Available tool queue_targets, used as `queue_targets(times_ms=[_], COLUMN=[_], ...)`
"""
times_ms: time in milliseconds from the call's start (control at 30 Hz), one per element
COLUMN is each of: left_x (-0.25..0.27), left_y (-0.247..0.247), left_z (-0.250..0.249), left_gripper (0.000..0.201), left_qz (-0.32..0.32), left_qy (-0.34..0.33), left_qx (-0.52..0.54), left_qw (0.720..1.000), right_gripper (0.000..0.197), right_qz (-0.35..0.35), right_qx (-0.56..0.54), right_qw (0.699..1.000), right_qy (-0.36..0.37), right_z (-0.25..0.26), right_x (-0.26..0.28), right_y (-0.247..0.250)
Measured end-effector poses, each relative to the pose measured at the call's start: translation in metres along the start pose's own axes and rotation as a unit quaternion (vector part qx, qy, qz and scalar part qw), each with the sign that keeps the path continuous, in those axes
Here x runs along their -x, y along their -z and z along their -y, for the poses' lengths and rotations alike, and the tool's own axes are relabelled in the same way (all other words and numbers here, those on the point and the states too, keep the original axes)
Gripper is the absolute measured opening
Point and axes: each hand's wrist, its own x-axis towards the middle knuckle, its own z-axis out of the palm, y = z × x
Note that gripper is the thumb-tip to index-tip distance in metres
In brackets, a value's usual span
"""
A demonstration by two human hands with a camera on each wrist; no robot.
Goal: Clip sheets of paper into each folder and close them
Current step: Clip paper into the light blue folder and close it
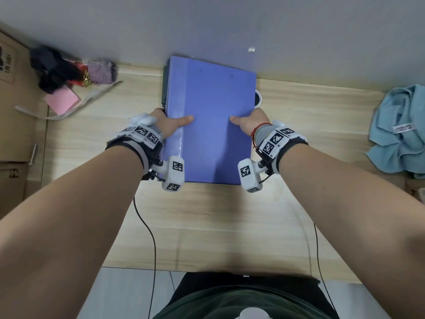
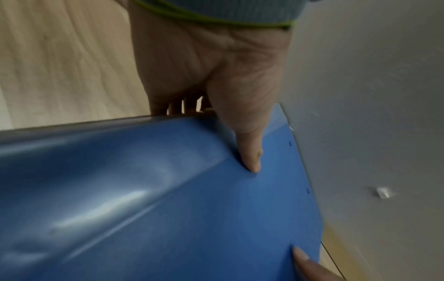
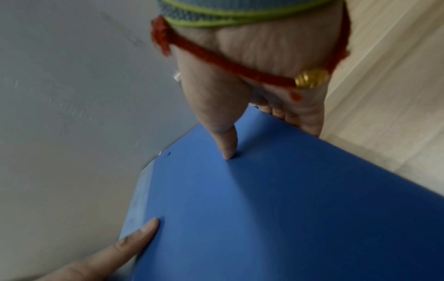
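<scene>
Gripping closed blue folder (image 1: 211,120): left hand (image 1: 169,125), right hand (image 1: 249,123).

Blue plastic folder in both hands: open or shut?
Shut. The blue plastic folder shows only its flat outer cover, no paper or clip. The left hand and right hand grip its side edges, thumbs on top.

Even, soft light from above on my head view; edges bend outward. Both wrist views look dim and motion-blurred, with white glare streaks on the folder (image 2: 100,205) spine.
</scene>
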Motion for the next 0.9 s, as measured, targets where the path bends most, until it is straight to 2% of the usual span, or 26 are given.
queue_targets(times_ms=[67,133,233,400,500,600,767,900], left_x=[0.002,-0.004,-0.016,-0.001,0.017,0.029,0.045,0.068], left_y=[-0.002,-0.001,-0.001,-0.014,-0.023,-0.027,-0.017,-0.005], left_z=[-0.002,0.0,0.009,0.016,0.015,0.015,0.01,-0.003], left_gripper=[0.125,0.133,0.132,0.126,0.118,0.135,0.138,0.111], left_qz=[-0.007,-0.013,-0.002,0.064,0.08,0.05,0.029,0.023], left_qy=[0.006,0.036,0.07,0.088,0.075,0.052,-0.018,-0.091], left_qx=[0.024,0.054,0.113,0.211,0.259,0.289,0.317,0.345], left_qw=[1.0,0.998,0.991,0.971,0.96,0.955,0.948,0.934], right_gripper=[0.051,0.048,0.044,0.066,0.066,0.064,0.032,0.045], right_qz=[0.008,0.024,0.039,0.044,0.06,0.077,0.114,0.121], right_qx=[-0.028,-0.052,-0.066,-0.076,-0.083,-0.101,-0.194,-0.238], right_qw=[1.0,0.998,0.997,0.996,0.994,0.992,0.974,0.962], right_qy=[0.007,0.007,0.001,-0.019,-0.029,-0.027,-0.006,0.063], right_z=[0.0,-0.001,-0.001,-0.013,-0.019,-0.022,-0.027,-0.021], right_x=[-0.001,-0.001,0.002,0.002,0.005,0.012,0.034,0.052], right_y=[-0.002,-0.002,0.0,0.007,0.014,0.022,0.04,0.056])
